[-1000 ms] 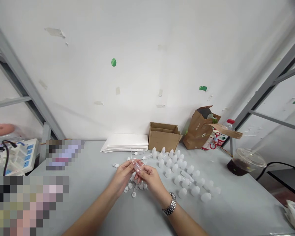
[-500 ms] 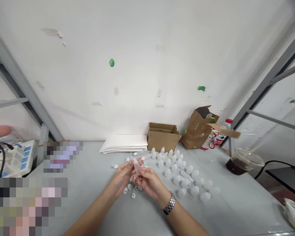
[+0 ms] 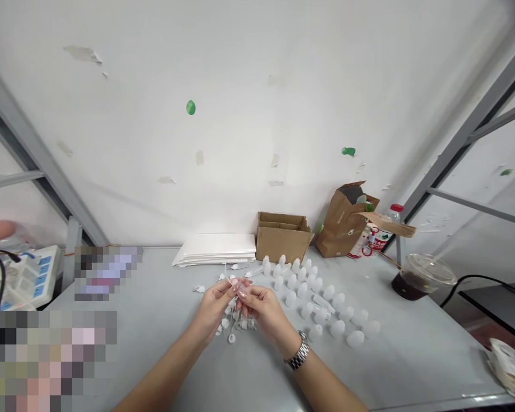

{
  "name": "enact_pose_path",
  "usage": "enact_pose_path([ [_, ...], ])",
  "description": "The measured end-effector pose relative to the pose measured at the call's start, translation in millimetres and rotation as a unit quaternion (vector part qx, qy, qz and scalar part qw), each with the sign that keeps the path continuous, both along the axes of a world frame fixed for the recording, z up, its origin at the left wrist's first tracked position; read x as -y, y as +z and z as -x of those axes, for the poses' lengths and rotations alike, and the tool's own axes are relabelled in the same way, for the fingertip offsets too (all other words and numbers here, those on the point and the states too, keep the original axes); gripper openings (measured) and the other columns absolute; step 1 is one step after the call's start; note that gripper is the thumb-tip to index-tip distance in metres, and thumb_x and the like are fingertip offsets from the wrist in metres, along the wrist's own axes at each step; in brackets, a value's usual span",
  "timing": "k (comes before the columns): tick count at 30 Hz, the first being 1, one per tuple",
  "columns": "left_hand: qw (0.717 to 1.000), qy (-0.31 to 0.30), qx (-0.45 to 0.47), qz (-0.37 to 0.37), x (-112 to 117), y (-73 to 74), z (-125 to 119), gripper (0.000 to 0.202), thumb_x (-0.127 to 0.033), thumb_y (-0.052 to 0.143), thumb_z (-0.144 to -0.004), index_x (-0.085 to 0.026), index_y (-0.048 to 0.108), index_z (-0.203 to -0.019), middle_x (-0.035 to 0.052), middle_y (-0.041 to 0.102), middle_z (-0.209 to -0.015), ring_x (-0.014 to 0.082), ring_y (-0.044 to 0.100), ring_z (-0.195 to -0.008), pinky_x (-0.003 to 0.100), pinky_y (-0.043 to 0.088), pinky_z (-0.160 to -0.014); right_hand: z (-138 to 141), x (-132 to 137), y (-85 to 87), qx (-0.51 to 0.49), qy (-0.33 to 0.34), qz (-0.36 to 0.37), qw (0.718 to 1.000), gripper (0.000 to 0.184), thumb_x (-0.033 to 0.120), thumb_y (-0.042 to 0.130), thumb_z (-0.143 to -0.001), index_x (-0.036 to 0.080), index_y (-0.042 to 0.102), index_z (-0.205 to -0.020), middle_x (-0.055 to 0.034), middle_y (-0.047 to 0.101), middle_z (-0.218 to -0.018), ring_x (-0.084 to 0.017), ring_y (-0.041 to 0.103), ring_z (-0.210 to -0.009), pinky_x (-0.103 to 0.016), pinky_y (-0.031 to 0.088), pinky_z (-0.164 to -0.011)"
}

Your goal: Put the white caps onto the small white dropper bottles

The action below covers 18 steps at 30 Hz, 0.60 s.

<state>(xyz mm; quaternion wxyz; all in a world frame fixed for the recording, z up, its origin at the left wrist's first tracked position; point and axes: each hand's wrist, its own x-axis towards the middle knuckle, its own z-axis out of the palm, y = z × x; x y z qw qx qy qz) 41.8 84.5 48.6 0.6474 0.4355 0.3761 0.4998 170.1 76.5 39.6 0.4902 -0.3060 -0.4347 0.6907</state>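
My left hand (image 3: 214, 303) and my right hand (image 3: 264, 306) meet over the grey table (image 3: 163, 320), fingertips pinched together on a small clear plastic bottle (image 3: 239, 290). A thin white tube curves up beside the fingers. Under the hands lies a heap of small white caps and nozzles (image 3: 234, 326). To the right stand rows of several small white bottles (image 3: 321, 303). A metal watch (image 3: 298, 352) sits on my right wrist.
A stack of white sheets (image 3: 217, 249), a small cardboard box (image 3: 283, 236) and a brown paper bag (image 3: 347, 220) line the wall. A lidded cup of dark drink (image 3: 423, 277) stands at right, a power strip (image 3: 23, 274) at left.
The small bottle has turned from tilted across my fingers to nearly hidden between the fingertips. Both hands stayed in place; the view drifted slightly.
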Motion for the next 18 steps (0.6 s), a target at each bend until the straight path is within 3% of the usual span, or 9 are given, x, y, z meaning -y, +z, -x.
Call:
enact_pose_path([
  [3,0.999,-0.025,-0.047,-0.01,-4,3.7,8,0.036,-0.041,0.06,-0.07,-0.015,0.065,-0.095,0.0104,0.067,-0.098,0.0233,0.059,-0.09,0.036,0.042,-0.083,-2,-1,1.5,-0.06,0.046,0.024,0.997,0.027,0.039,0.065,-0.071,0.013,0.061,-0.065,-0.0001,0.058,-0.057,-0.005,0.04,-0.044,-0.02,0.03,-0.048],
  [6,0.989,-0.009,-0.139,-0.053,-12,4.8,23,0.04,-0.042,0.058,-0.071,-0.019,0.057,-0.104,0.0074,0.065,-0.099,0.0218,0.058,-0.094,0.035,0.042,-0.085,-5,-4,1.4,-0.097,0.015,0.018,0.995,0.025,0.038,0.062,-0.074,0.014,0.063,-0.075,0.0005,0.057,-0.057,-0.005,0.04,-0.044,-0.02,0.029,-0.048],
  [8,0.952,-0.001,-0.278,-0.13,-14,4.1,33,0.037,-0.036,0.063,-0.067,-0.021,0.057,-0.1,0.0034,0.065,-0.089,0.0201,0.057,-0.089,0.034,0.042,-0.082,-8,-7,0.4,-0.102,-0.034,0.003,0.994,0.023,0.037,0.062,-0.075,0.015,0.064,-0.079,0.0009,0.056,-0.057,-0.006,0.04,-0.045,-0.021,0.03,-0.048],
  [11,0.853,-0.11,-0.444,-0.251,-11,0.2,38,0.014,-0.025,0.059,-0.071,-0.023,0.061,-0.084,0.0012,0.062,-0.083,0.0188,0.055,-0.084,0.032,0.041,-0.079,-12,-11,-1.7,-0.105,-0.082,-0.008,0.991,0.022,0.036,0.062,-0.075,0.015,0.065,-0.081,0.0011,0.056,-0.058,-0.007,0.041,-0.046,-0.021,0.033,-0.049],
  [13,0.795,-0.154,-0.499,-0.309,-6,-4.4,35,0.015,-0.017,0.052,-0.075,-0.024,0.062,-0.082,0.0026,0.06,-0.086,0.0192,0.053,-0.087,0.032,0.041,-0.079,-13,-12,-2.3,-0.105,-0.09,-0.008,0.99,0.021,0.035,0.062,-0.075,0.015,0.065,-0.082,0.0008,0.056,-0.059,-0.007,0.042,-0.047,-0.022,0.034,-0.049],
  [15,0.768,-0.136,-0.522,-0.344,-1,-9.8,30,0.021,-0.013,0.046,-0.078,-0.024,0.061,-0.089,0.0042,0.058,-0.091,0.0194,0.052,-0.089,0.031,0.041,-0.078,-13,-12,-2.2,-0.104,-0.092,-0.008,0.99,0.021,0.035,0.061,-0.076,0.015,0.065,-0.082,0.0007,0.056,-0.06,-0.008,0.043,-0.048,-0.022,0.035,-0.05],
  [18,0.761,-0.089,-0.532,-0.36,0,-18.6,24,0.02,-0.021,0.045,-0.081,-0.023,0.056,-0.097,0.0051,0.055,-0.093,0.0194,0.052,-0.088,0.031,0.042,-0.076,-13,-11,-1.5,-0.103,-0.092,-0.005,0.99,0.021,0.035,0.06,-0.077,0.015,0.065,-0.081,0.0015,0.054,-0.057,-0.007,0.043,-0.048,-0.021,0.035,-0.051],
])
